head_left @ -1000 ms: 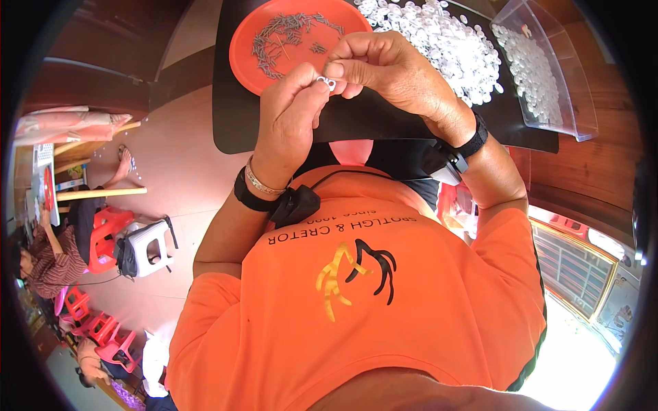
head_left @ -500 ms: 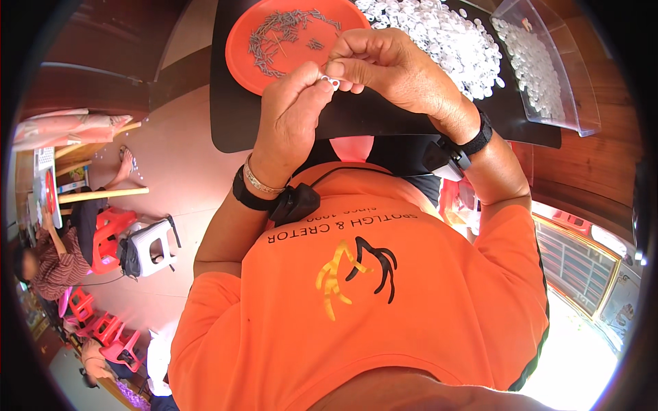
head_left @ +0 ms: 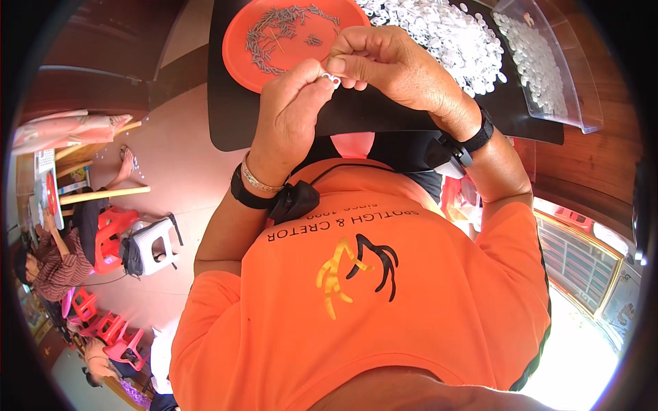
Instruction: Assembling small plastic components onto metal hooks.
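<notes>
My left hand [head_left: 293,103] pinches a small white plastic piece with round holes [head_left: 332,79] between thumb and fingertips. Close against it, my right hand [head_left: 391,68] is closed with thumb and forefinger pressed together; whatever lies between them is too small to make out. Both hands are above the near edge of a black table [head_left: 233,116]. Just beyond my left hand is a round orange-red plate [head_left: 240,34] holding many small grey screw-like pins [head_left: 264,55]. Past my right hand spreads a heap of white plastic pieces [head_left: 445,41].
A clear plastic bin [head_left: 582,103] of white pieces stands at the table's right end. On the left, a person in a striped top [head_left: 62,267] sits by a red stool [head_left: 113,240] and a white stool [head_left: 157,250]. More red stools [head_left: 113,332] stand lower left.
My hands keep the same pinch around the white piece, with hardly any movement. The table and plate appear slightly shifted in the picture.
</notes>
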`<action>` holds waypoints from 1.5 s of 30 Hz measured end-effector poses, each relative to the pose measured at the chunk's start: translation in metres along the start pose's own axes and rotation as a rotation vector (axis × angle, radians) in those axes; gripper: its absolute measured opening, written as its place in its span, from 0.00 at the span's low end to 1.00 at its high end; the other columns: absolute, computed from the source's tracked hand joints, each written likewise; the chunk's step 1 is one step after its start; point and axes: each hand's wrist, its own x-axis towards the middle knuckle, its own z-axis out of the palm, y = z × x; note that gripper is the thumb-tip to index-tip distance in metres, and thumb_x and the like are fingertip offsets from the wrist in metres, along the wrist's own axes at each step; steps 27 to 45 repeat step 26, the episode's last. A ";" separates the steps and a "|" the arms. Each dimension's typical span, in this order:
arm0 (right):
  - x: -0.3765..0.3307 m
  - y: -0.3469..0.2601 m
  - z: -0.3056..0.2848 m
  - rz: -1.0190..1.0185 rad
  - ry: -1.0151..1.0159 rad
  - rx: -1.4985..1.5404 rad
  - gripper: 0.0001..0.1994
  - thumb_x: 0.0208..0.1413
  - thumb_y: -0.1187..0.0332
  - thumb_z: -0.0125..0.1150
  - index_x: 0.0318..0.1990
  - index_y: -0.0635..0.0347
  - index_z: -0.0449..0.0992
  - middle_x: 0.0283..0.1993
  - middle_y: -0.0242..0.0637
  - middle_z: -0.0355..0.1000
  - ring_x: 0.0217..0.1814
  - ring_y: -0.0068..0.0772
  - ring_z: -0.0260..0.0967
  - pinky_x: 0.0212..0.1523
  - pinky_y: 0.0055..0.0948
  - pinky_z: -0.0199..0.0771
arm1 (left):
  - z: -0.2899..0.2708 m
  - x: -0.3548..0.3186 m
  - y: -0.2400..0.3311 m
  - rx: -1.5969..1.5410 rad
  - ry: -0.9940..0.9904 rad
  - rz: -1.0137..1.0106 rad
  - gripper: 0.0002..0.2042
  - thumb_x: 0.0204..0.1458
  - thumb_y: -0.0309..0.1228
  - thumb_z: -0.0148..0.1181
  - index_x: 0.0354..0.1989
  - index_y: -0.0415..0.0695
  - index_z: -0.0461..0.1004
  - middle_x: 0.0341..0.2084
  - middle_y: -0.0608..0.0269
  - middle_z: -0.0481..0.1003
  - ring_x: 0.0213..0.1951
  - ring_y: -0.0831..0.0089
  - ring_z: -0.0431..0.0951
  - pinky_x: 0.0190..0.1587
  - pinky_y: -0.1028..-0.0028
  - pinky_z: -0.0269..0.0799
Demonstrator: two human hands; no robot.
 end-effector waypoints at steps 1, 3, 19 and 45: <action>-0.001 0.000 0.000 0.001 0.000 0.001 0.10 0.58 0.65 0.57 0.30 0.62 0.74 0.24 0.27 0.69 0.28 0.16 0.64 0.31 0.20 0.68 | 0.000 0.000 -0.001 0.000 0.000 -0.001 0.10 0.55 0.30 0.47 0.22 0.41 0.63 0.14 0.73 0.58 0.18 0.85 0.53 0.21 0.81 0.50; -0.002 0.000 0.001 0.008 0.011 -0.068 0.09 0.58 0.66 0.57 0.30 0.62 0.74 0.24 0.27 0.68 0.28 0.16 0.64 0.31 0.20 0.67 | 0.000 0.000 -0.001 -0.002 -0.013 0.010 0.10 0.55 0.29 0.47 0.22 0.40 0.63 0.14 0.73 0.58 0.18 0.85 0.54 0.21 0.81 0.50; -0.022 0.005 -0.061 -0.029 0.444 -0.646 0.11 0.58 0.64 0.58 0.38 0.63 0.77 0.29 0.30 0.73 0.30 0.17 0.66 0.34 0.21 0.69 | -0.010 0.004 0.004 -0.086 0.008 -0.092 0.10 0.53 0.25 0.46 0.20 0.41 0.62 0.13 0.74 0.56 0.18 0.87 0.53 0.21 0.81 0.48; -0.043 0.032 -0.112 0.097 0.189 -1.384 0.10 0.52 0.68 0.59 0.42 0.51 0.79 0.41 0.32 0.74 0.40 0.33 0.73 0.42 0.33 0.71 | -0.008 0.006 0.002 -0.156 -0.003 -0.136 0.09 0.53 0.27 0.46 0.21 0.41 0.63 0.13 0.73 0.58 0.17 0.85 0.54 0.20 0.81 0.49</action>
